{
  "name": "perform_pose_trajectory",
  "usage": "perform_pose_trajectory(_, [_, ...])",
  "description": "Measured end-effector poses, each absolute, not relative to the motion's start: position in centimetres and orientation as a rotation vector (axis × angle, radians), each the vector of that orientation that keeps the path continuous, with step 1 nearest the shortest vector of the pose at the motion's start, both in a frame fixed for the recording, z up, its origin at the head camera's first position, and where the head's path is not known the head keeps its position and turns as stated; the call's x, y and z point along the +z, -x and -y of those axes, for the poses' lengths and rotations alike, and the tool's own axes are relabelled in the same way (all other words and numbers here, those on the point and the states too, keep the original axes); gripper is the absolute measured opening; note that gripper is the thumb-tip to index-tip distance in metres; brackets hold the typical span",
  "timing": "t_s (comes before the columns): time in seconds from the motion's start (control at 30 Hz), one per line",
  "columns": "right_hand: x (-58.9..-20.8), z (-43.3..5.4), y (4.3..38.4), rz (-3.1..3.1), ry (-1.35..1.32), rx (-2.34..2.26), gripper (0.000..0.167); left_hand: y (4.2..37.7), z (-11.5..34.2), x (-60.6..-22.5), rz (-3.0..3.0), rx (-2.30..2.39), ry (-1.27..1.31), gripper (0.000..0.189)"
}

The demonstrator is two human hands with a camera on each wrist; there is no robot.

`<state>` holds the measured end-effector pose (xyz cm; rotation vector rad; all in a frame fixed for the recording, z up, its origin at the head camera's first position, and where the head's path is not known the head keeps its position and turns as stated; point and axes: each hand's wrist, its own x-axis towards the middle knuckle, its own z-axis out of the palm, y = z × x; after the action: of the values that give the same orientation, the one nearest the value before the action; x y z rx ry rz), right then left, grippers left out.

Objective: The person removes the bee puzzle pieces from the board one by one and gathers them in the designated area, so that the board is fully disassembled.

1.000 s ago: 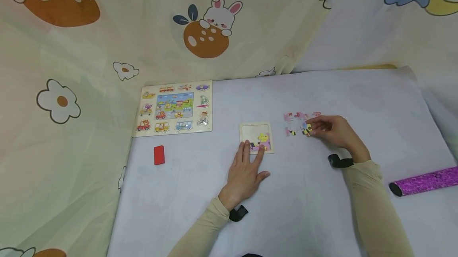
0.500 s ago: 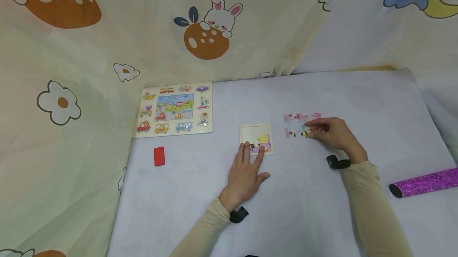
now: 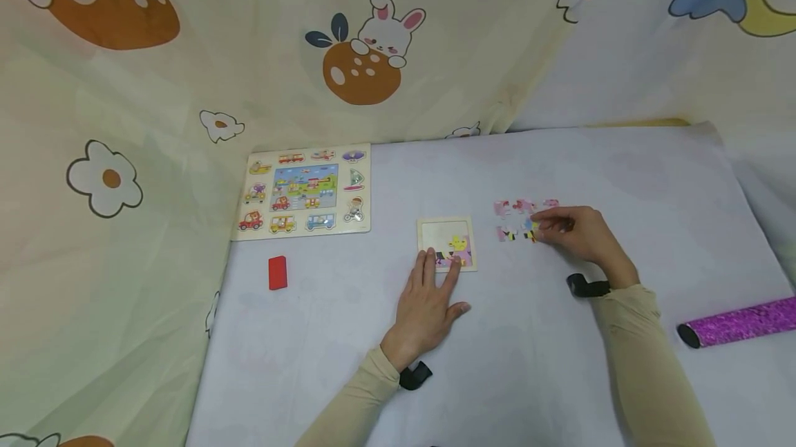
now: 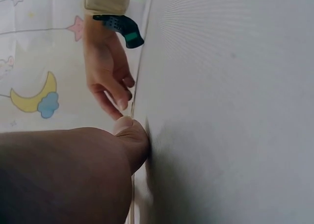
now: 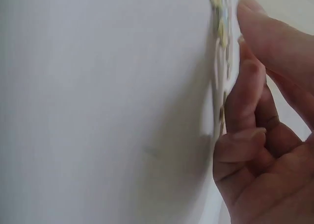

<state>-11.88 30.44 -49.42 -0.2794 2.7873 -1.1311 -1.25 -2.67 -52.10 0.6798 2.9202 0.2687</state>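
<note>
Puzzle tray (image 3: 439, 231) squarish, flat, sides running fore-aft.

Right hand (image 3: 575, 231) a touch further left.
The puzzle piece (image 3: 530, 229) at its fingertips shows me less yellow and black than a second ago; my head view tips slightly upward.
</note>
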Motion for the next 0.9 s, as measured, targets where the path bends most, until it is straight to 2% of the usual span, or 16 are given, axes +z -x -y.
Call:
perform_pose_trajectory(0.7, [-49.9,-20.7,13.2,-2.658,0.598,-1.205,0.027,1.3,3.0,-52.2,-2.898,0.286,-0.668,0.078])
perform_pose_trajectory(0.9, [-49.8,-18.9,13.2,-2.629,0.596,-1.11,0.029,1.3,3.0,-52.2,-2.896,0.308,-0.649,0.08])
